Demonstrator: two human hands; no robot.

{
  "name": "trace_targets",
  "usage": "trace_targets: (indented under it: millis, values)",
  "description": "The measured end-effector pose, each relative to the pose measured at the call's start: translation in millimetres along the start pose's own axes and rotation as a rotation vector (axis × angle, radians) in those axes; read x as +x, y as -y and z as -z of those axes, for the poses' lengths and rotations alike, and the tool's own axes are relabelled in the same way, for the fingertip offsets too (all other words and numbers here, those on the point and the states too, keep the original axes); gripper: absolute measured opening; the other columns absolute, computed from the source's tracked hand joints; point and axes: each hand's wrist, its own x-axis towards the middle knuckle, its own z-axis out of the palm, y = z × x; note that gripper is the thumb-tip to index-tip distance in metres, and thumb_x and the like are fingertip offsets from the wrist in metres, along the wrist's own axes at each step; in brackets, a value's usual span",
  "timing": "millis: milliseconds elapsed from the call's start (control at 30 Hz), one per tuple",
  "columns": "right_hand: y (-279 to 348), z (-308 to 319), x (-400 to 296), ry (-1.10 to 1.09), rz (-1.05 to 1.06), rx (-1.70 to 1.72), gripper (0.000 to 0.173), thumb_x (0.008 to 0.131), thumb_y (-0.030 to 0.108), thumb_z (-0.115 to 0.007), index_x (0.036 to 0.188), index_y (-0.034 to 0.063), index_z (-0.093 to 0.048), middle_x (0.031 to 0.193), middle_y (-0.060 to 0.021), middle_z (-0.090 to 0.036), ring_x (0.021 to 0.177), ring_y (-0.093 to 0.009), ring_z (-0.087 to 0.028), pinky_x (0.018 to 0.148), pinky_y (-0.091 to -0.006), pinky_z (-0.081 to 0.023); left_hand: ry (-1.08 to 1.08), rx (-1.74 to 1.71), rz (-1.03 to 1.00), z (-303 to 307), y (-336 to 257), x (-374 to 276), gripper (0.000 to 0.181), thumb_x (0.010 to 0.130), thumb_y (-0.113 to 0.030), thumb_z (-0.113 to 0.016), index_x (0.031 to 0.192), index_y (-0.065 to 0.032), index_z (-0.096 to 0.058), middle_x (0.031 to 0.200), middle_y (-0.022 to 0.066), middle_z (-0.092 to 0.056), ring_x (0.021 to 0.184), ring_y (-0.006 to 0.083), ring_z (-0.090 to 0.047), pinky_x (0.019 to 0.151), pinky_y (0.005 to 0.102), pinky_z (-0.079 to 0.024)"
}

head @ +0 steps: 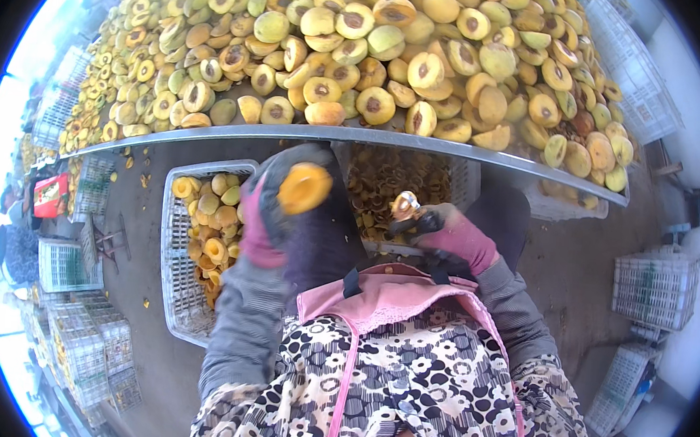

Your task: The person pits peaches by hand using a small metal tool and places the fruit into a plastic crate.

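My left hand (264,209), in a grey and pink work glove, is blurred and holds a peach half (304,188) with its hollowed cut face showing. Below and left of it, a white plastic crate (170,267) contains peach halves, several with smooth orange hollows. My right hand (455,233), gloved alike, grips a small tool (405,205) with a shiny metal end; brown matter seems to cling to it, and its exact kind is unclear. Beneath that tool, between my knees, a second crate (465,181) is filled with brown pits and scraps.
A metal-edged table (356,135) spans the view ahead, heaped with halved peaches (375,104), many still bearing pits. Stacked crates (82,346) line the left side, near a small stool (105,238). More crates (655,288) stand at right. Fruit scraps dot the floor (144,204).
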Motion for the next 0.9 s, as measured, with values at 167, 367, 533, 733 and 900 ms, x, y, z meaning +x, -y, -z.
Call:
trace_targets:
  millis: [167,367,533,733,900]
  values:
    - [-52,21,10,-0.494,-0.138,-0.932,0.05,0.08,0.038,-0.066,0.118,0.0072,-0.059,0.102,-0.02,-0.067,0.096,-0.036,-0.064,0.081,-0.0433,-0.052,-0.287,1.129,0.069,47,22,10,0.069,0.069,-0.056,-0.077,0.113,-0.0053,-0.062,0.106,0.013,-0.064,0.1,0.0306,-0.06,0.089,0.0422,-0.046]
    - [-67,1,19,-0.416,-0.072,-0.992,0.055,0.082,0.039,-0.064,0.127,0.0089,-0.054,0.103,-0.0191,-0.065,0.096,-0.036,-0.064,0.083,-0.0457,-0.051,0.34,1.317,0.454,-43,1,129,0.066,0.07,-0.068,-0.068,0.095,-0.0062,-0.072,0.097,0.0133,-0.07,0.094,0.0269,-0.066,0.08,0.037,-0.05]
    - [-78,-2,13,-0.401,0.011,-0.917,0.055,0.08,0.035,-0.066,0.127,0.0088,-0.055,0.102,-0.0192,-0.066,0.095,-0.036,-0.064,0.081,-0.0449,-0.051,0.255,1.21,0.455,-39,8,137,0.059,0.075,-0.061,-0.067,0.088,-0.0039,-0.073,0.088,0.0098,-0.072,0.084,0.0243,-0.069,0.076,0.0359,-0.052]
    - [3,-2,6,-0.51,0.233,-0.505,0.056,0.076,0.02,-0.071,0.128,0.0057,-0.055,0.09,-0.019,-0.067,0.085,-0.036,-0.066,0.074,-0.0414,-0.051,-0.034,-0.83,0.464,-15,-4,83,0.048,0.085,-0.029,-0.07,0.12,-0.0004,-0.054,0.093,0.0131,-0.067,0.077,0.0186,-0.067,0.053,0.0265,-0.052]
    - [63,-21,4,-0.609,0.463,-0.604,0.063,0.073,0.014,-0.074,0.131,0.0027,-0.053,0.088,-0.0182,-0.067,0.08,-0.035,-0.066,0.071,-0.0384,-0.052,0.057,-0.625,0.004,-56,-39,59,0.047,0.094,-0.017,-0.06,0.132,0.0036,-0.042,0.115,0.0179,-0.061,0.1,0.0262,-0.063,0.079,0.0323,-0.055]
